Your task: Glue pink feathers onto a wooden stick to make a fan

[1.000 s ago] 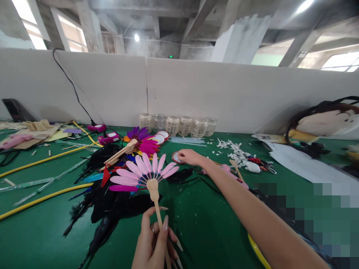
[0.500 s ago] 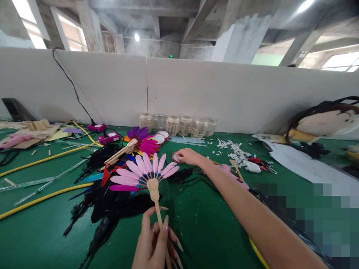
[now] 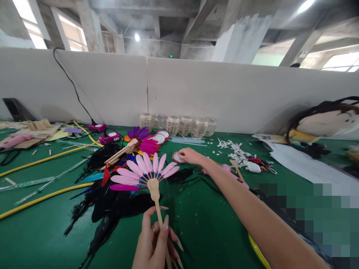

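My left hand (image 3: 153, 241) is low in front of me, shut on the wooden stick (image 3: 159, 218) of a feather fan (image 3: 143, 173) with pink and magenta feathers spread in an arc. The fan hangs over a heap of black feathers (image 3: 112, 205) on the green work mat (image 3: 202, 231). Farther out, my right hand (image 3: 190, 156) curls its fingers over the edge of a small round disc with a red rim (image 3: 176, 158). A second fan with purple, magenta and orange feathers (image 3: 143, 140) lies behind the pink one, partly hidden by it.
Several clear jars (image 3: 176, 125) stand along the white partition wall (image 3: 224, 93). A pink glue gun (image 3: 231, 173) lies beyond my right forearm, near white paper scraps (image 3: 234, 151). Yellow hoses (image 3: 45, 200) and glue sticks cross the left of the mat.
My right hand has shifted very slightly on the red-rimmed disc. My left hand and the pink fan look almost unchanged.
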Demonstrator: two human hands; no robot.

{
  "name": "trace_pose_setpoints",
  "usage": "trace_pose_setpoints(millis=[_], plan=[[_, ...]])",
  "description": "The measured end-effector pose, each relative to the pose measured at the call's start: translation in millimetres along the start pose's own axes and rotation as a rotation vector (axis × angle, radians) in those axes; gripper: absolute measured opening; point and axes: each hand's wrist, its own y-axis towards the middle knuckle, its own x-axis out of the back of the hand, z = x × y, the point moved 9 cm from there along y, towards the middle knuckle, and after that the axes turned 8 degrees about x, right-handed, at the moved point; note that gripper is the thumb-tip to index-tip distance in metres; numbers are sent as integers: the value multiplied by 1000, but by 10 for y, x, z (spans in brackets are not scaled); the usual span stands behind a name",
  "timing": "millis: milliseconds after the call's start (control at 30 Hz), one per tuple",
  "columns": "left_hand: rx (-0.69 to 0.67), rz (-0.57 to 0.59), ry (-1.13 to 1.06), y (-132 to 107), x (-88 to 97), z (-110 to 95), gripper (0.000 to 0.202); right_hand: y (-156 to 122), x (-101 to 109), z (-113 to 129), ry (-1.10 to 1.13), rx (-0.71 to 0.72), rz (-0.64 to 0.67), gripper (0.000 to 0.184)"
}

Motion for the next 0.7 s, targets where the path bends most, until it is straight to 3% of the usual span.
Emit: trace_pose_setpoints(millis=[367,700], plan=[[8,25,18,9,-11,4,54,-123,224,70,287,-46,-179,21],[-11,46,81,-16,-45,-24,45,-565,376,278,685,0,-276,40]])
